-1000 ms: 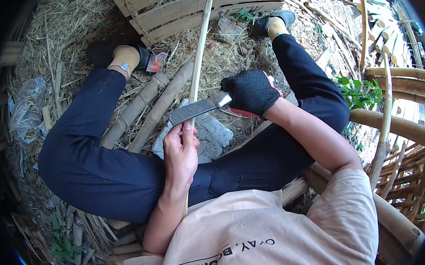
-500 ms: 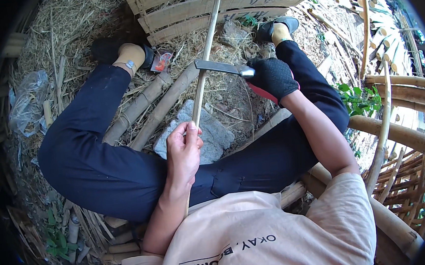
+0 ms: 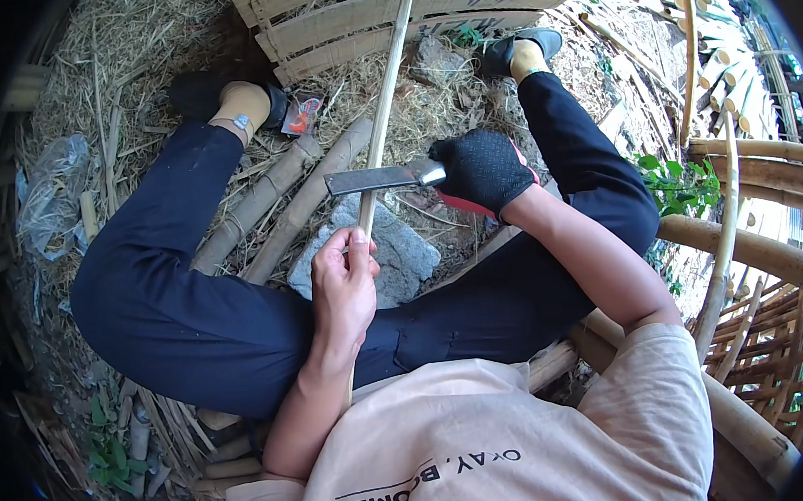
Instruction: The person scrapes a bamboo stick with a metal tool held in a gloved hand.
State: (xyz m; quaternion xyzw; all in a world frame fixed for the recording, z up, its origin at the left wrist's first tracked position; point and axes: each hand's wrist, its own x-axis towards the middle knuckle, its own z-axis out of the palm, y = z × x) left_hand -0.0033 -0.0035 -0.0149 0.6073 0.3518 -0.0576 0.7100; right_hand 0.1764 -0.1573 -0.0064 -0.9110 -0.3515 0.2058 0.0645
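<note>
A long, pale bamboo strip (image 3: 388, 93) runs from the wooden crate at the far side back along my left forearm. My bare left hand (image 3: 345, 271) is closed round it, with the thumb lying along the top. In a black and red glove, my right hand (image 3: 484, 172) grips the metal handle of a knife (image 3: 373, 180) with a broad, square-ended blade. The blade lies across the strip, a little beyond my left fingers. Beneath the strip, between my legs, is a grey stone block (image 3: 402, 264).
A slatted wooden crate (image 3: 422, 12) stands at the far side. Two bamboo poles (image 3: 310, 201) lie on the straw-strewn ground by my left leg. A crumpled clear plastic bag (image 3: 53, 196) is at the left. Bamboo rails (image 3: 746, 254) and a woven basket (image 3: 771, 346) are at the right.
My right hand has drawn the knife nearer to me and to the left along the strip, closer to my left hand. The left hand has stayed almost in place.
</note>
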